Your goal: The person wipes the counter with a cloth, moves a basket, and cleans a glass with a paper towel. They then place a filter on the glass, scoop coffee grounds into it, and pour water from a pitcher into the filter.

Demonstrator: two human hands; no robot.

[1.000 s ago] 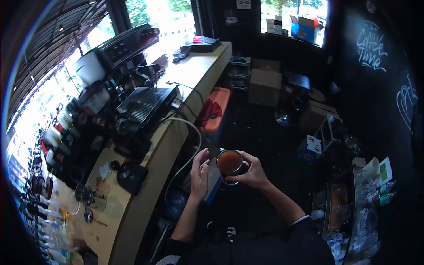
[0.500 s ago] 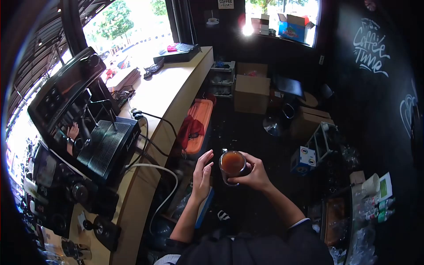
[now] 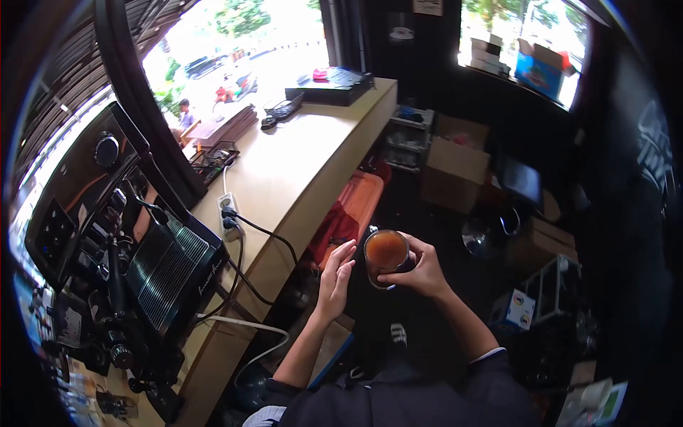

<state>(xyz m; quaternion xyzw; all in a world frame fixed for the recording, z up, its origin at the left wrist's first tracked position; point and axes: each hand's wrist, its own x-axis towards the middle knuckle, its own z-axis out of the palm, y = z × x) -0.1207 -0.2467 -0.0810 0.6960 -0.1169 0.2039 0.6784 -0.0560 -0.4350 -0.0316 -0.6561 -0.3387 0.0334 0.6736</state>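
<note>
A clear glass mug (image 3: 386, 252) of reddish-brown drink is held in front of my body, over the dark floor. My right hand (image 3: 420, 272) wraps round its right side, thumb across the lower front. The mug's small handle points up and left, toward my other hand. Just left of the glass, my left hand (image 3: 334, 281) is raised with its fingers stretched out and nothing in it. A narrow gap appears between those fingertips and the mug.
A wooden counter (image 3: 299, 164) runs along the left, bearing an espresso machine (image 3: 167, 274) and a power strip (image 3: 227, 215) with black cables. Beneath it sits an orange tray (image 3: 361, 203). Cardboard boxes (image 3: 449, 174) and a wire rack (image 3: 558, 285) stand on the right-hand floor.
My view has turned left, so the counter and machine sit further right in the picture. My right hand keeps hold of the mug, and my left hand stays open beside it.
</note>
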